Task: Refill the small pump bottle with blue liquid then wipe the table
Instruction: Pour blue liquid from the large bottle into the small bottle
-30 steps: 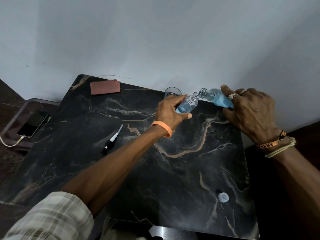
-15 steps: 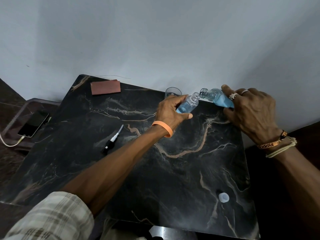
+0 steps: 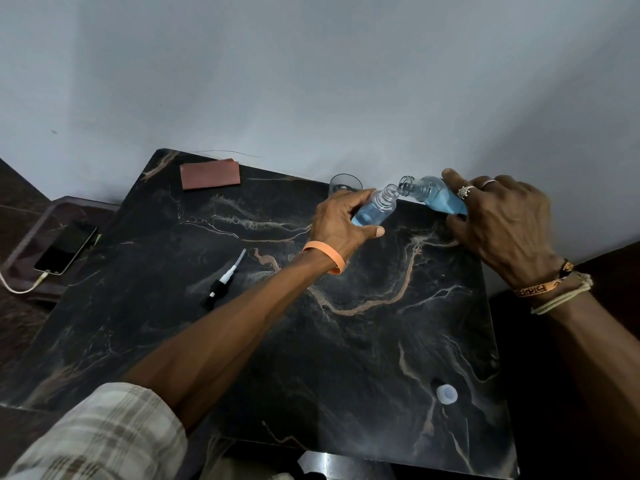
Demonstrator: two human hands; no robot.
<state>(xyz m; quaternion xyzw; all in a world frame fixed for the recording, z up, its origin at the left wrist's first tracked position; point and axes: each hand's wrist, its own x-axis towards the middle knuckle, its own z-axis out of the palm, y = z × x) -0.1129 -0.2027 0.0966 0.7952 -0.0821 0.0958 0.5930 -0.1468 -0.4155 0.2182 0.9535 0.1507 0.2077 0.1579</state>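
The small pump bottle (image 3: 375, 211) is above the far edge of the table (image 3: 346, 358), tilted, with its open neck pointing up and to the right. It is partly filled with blue liquid. The left hand (image 3: 341, 223) grips it around the lower body, fingers and thumb curled round it. The mouth of the larger bottle (image 3: 434, 199) is just beside the small neck and a little above it. The right hand (image 3: 502, 220) holds this bottle tipped on its side, fingers wrapped over it.

Both necks are narrow, so the risk is a spill. If the larger bottle is tipped too steeply, or the two mouths slip apart, the liquid will run over the left fingers and onto the table. The small bottle could also overflow, because the left hand covers much of its level.

No stream is visible between the mouths; liquid is possibly passing, but the view is too small to tell. The bases of both bottles are hidden under the hands.

The pump head (image 3: 223, 280) lies well apart to the left, and a white cap (image 3: 446, 394) lies near the front right. A glass (image 3: 344, 183) stands behind the left hand, half hidden. A brown flat piece (image 3: 210, 174) lies at the far left corner.
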